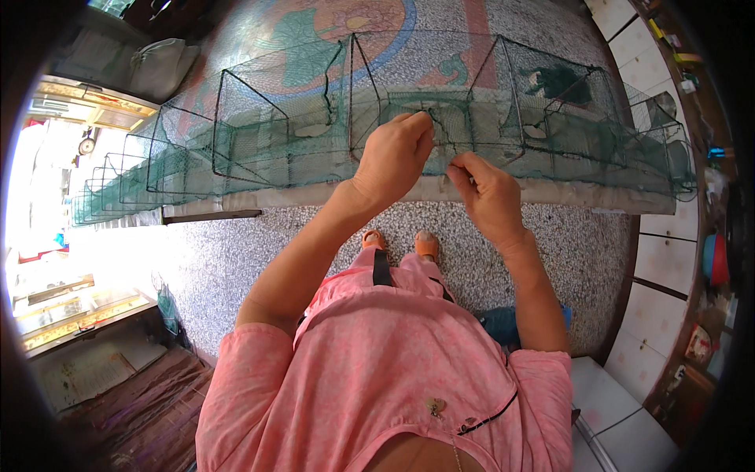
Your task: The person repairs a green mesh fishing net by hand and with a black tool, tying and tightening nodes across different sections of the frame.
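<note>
— Where is the net (452, 130)?
— Along the desk's (562, 195) near edge (green mesh, spread lengthwise).
— And the grip?
— Left hand (395, 151), right hand (489, 195): fingers curled; whether gripping anything, indeterminable.

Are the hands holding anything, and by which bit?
Can't tell: the left hand and right hand curl near the green net, hiding anything pinched.

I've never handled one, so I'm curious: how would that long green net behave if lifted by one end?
The green net would probably sag between its dark frames, since it looks thin. Those look straight-edged, so they likely stay stiff. Being mostly see-through, it may be light for its length.
</note>
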`<state>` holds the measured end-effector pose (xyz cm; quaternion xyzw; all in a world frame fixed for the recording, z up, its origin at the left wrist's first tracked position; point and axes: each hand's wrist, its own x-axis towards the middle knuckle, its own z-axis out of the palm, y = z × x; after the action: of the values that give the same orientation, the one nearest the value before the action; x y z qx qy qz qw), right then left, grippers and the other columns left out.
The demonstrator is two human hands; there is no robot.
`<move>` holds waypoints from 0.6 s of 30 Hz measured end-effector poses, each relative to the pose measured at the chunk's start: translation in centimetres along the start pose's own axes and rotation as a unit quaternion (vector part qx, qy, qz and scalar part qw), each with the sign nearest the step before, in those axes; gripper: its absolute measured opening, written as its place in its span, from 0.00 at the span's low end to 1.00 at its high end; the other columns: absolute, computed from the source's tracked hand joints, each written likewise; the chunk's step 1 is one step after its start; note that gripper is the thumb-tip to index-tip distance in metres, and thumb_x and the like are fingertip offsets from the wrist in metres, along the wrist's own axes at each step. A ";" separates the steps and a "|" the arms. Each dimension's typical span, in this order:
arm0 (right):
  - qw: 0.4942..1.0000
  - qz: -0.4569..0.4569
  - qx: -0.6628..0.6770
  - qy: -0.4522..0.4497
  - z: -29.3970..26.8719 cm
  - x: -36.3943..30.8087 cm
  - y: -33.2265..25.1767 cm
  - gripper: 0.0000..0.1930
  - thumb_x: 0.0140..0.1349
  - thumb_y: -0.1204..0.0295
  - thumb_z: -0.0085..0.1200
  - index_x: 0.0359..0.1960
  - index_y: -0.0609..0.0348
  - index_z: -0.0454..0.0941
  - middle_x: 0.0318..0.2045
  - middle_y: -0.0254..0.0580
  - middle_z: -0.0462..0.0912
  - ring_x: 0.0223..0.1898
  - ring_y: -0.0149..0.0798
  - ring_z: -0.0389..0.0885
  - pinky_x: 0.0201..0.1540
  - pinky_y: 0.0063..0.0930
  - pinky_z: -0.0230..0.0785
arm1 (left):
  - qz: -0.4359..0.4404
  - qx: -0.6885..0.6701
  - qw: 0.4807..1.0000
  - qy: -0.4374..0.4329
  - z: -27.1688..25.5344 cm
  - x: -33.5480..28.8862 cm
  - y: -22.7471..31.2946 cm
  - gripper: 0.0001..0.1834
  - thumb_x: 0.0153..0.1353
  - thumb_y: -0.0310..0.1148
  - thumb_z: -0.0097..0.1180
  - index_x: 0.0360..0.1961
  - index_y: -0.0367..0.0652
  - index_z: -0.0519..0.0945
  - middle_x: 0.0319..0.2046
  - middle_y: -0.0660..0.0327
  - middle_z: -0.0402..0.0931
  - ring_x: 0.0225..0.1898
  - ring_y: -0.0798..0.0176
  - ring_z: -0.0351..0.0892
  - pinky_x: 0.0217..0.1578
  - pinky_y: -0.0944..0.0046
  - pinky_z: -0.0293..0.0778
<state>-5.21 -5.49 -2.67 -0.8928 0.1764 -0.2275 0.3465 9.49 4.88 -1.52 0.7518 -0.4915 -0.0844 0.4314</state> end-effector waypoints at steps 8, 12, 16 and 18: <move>0.997 0.059 0.001 0.040 2.6 0.6 0.3 0.07 0.60 0.66 0.55 0.32 0.54 0.75 0.25 0.42 0.79 0.26 0.50 0.78 0.26 0.39 0.68 | -0.023 -0.024 0.999 -0.011 0.0 0.0 -0.4 0.06 0.58 0.29 0.50 0.28 0.37 0.71 0.27 0.49 0.72 0.31 0.41 0.73 0.30 0.48 0.68; 0.994 0.079 0.022 0.077 3.1 0.8 0.1 0.09 0.58 0.65 0.58 0.31 0.56 0.75 0.24 0.42 0.80 0.24 0.47 0.79 0.26 0.37 0.68 | -0.033 -0.030 0.999 -0.015 0.2 0.0 -0.3 0.07 0.58 0.30 0.50 0.28 0.37 0.71 0.27 0.49 0.72 0.31 0.41 0.73 0.30 0.48 0.69; 0.989 0.095 0.046 0.107 3.7 1.0 -0.5 0.09 0.56 0.67 0.60 0.33 0.56 0.74 0.23 0.42 0.80 0.25 0.44 0.80 0.25 0.34 0.69 | -0.036 -0.047 0.998 -0.018 0.0 0.0 -0.3 0.07 0.58 0.30 0.50 0.28 0.37 0.71 0.27 0.48 0.72 0.31 0.41 0.73 0.31 0.48 0.69; 0.982 0.142 0.054 0.113 3.8 1.3 -1.2 0.09 0.56 0.69 0.60 0.35 0.56 0.75 0.23 0.42 0.80 0.26 0.44 0.81 0.26 0.32 0.70 | -0.021 -0.035 0.999 -0.011 0.1 0.0 -0.6 0.06 0.60 0.28 0.50 0.28 0.36 0.70 0.25 0.52 0.72 0.23 0.55 0.75 0.23 0.59 0.70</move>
<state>-1.97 -3.19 -3.92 -0.8073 0.3266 -0.2846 0.4007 9.85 4.88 -2.03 0.7453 -0.4775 -0.1188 0.4498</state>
